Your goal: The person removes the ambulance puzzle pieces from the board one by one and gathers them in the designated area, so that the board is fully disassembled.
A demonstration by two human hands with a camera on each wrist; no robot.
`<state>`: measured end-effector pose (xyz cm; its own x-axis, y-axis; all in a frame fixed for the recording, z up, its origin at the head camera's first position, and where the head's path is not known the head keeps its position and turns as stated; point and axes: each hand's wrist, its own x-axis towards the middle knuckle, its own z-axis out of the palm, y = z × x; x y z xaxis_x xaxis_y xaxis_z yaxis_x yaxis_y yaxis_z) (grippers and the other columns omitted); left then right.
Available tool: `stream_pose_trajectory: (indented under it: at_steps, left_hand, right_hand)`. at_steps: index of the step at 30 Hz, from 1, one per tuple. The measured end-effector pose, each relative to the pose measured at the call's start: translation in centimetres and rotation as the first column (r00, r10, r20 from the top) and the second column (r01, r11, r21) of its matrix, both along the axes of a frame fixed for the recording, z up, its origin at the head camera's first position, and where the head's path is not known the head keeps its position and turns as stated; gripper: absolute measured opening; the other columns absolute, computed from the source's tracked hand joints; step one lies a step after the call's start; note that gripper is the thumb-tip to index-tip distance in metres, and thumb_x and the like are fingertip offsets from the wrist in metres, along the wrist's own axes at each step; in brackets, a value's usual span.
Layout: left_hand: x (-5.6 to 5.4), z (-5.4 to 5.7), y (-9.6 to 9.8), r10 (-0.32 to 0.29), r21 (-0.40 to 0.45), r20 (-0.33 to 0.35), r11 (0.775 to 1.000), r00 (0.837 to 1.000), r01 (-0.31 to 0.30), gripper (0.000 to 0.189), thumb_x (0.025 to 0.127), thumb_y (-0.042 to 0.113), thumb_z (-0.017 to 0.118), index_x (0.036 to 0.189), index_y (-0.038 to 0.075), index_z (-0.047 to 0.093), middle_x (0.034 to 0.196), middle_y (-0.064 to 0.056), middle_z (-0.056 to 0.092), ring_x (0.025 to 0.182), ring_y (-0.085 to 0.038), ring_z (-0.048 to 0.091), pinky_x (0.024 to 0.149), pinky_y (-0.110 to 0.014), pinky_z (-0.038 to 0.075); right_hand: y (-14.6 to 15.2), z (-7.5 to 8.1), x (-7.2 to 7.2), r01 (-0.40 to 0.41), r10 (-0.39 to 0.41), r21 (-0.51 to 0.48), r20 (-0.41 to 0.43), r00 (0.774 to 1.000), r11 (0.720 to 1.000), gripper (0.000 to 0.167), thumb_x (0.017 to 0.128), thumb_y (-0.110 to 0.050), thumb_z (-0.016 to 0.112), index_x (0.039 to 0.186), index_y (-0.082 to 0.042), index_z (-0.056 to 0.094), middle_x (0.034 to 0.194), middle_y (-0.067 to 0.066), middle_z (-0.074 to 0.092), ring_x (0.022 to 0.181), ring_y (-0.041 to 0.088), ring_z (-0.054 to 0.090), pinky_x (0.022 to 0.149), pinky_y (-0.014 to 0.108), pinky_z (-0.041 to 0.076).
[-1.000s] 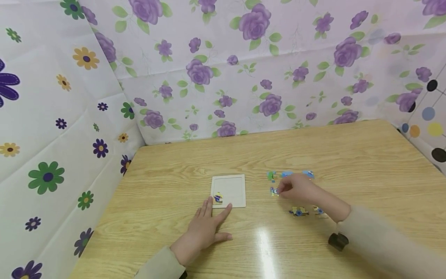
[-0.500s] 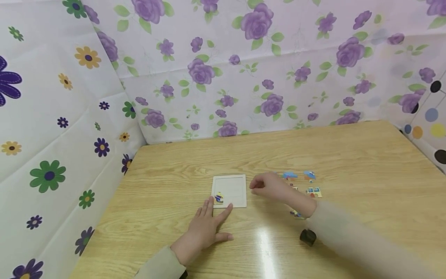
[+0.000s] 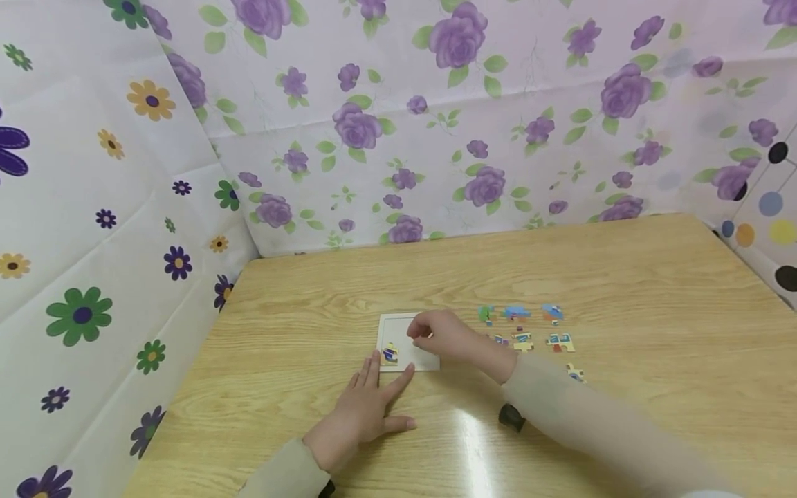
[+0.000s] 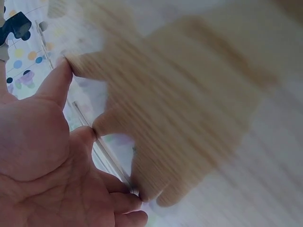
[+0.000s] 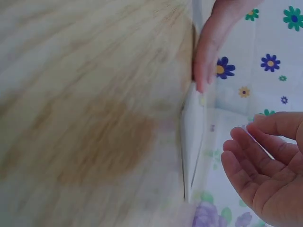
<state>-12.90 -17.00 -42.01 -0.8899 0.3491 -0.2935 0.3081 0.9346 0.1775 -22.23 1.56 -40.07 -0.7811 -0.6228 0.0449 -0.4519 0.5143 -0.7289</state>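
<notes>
A shallow white puzzle tray lies on the wooden table in the head view, with one jigsaw piece in its near left corner. My left hand lies spread, its fingertips at the tray's near edge; the left wrist view shows those fingertips touching that edge. Over the tray's right half hovers my right hand, thumb and forefinger brought close together. The right wrist view shows its fingers loosely curled, with nothing visible between the tips. The hand covers the right part of the tray in the head view.
Right of the tray lie several loose jigsaw pieces in rows, among them a green and blue piece, a blue and yellow one and one with a wheel. My right sleeve crosses the table near them. Flowered cloth hangs behind.
My right hand has moved left from the loose pieces to above the tray, uncovering the upper rows; the sleeve now covers a near-row piece's spot. The left hand has stayed still.
</notes>
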Motion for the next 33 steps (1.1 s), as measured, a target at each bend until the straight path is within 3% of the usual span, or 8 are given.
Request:
stream_pose_trajectory:
  at_steps: [11, 16, 25, 33]
  left_hand:
    - [0.0, 0.2, 0.2, 0.012, 0.003, 0.022, 1.000, 1.000, -0.012, 0.090, 0.076, 0.068, 0.060, 0.151, 0.031, 0.026, 0.151, -0.037, 0.008, 0.140, -0.050, 0.018, 0.108, -0.058, 0.031]
    - [0.0, 0.3, 0.2, 0.006, -0.005, 0.024, 1.000, 1.000, -0.006, 0.092, 0.074, 0.068, 0.062, 0.151, 0.030, 0.026, 0.151, -0.037, 0.009, 0.140, -0.051, 0.017, 0.110, -0.056, 0.029]
    - [0.1, 0.6, 0.3, -0.016, -0.009, 0.008, 1.000, 1.000, 0.016, 0.093, 0.074, 0.066, 0.064, 0.151, 0.028, 0.027, 0.150, -0.038, 0.010, 0.139, -0.051, 0.016, 0.111, -0.056, 0.028]
    - [0.1, 0.6, 0.3, -0.027, -0.012, 0.003, 1.000, 1.000, 0.027, 0.093, 0.075, 0.065, 0.063, 0.151, 0.026, 0.028, 0.150, -0.039, 0.012, 0.140, -0.051, 0.017, 0.110, -0.057, 0.028]
  right_hand:
    - [-2.0, -1.6, -1.0, -0.058, 0.057, 0.019, 0.026, 0.998, 0.998, 0.020, 0.088, 0.002, 0.056, 0.106, 0.004, 0.065, 0.103, 0.015, 0.069, 0.098, 0.026, 0.064, 0.087, 0.035, 0.053]
    - [-2.8, -2.2, -1.7, -0.035, 0.034, 0.013, 0.066, 0.997, 0.999, 0.017, 0.090, 0.002, 0.056, 0.103, 0.003, 0.067, 0.101, 0.012, 0.069, 0.100, 0.025, 0.064, 0.089, 0.035, 0.052]
    - [-3.5, -2.3, -2.4, -0.045, 0.044, 0.011, 0.133, 0.990, 0.999, 0.020, 0.092, 0.002, 0.052, 0.104, 0.000, 0.068, 0.105, 0.011, 0.069, 0.106, 0.027, 0.063, 0.096, 0.037, 0.049]
    - [-3.7, -2.3, -2.6, -0.082, 0.084, -0.017, 0.162, 0.983, 0.996, 0.018, 0.091, -0.002, 0.057, 0.105, 0.001, 0.068, 0.103, 0.011, 0.070, 0.100, 0.024, 0.064, 0.090, 0.034, 0.052]
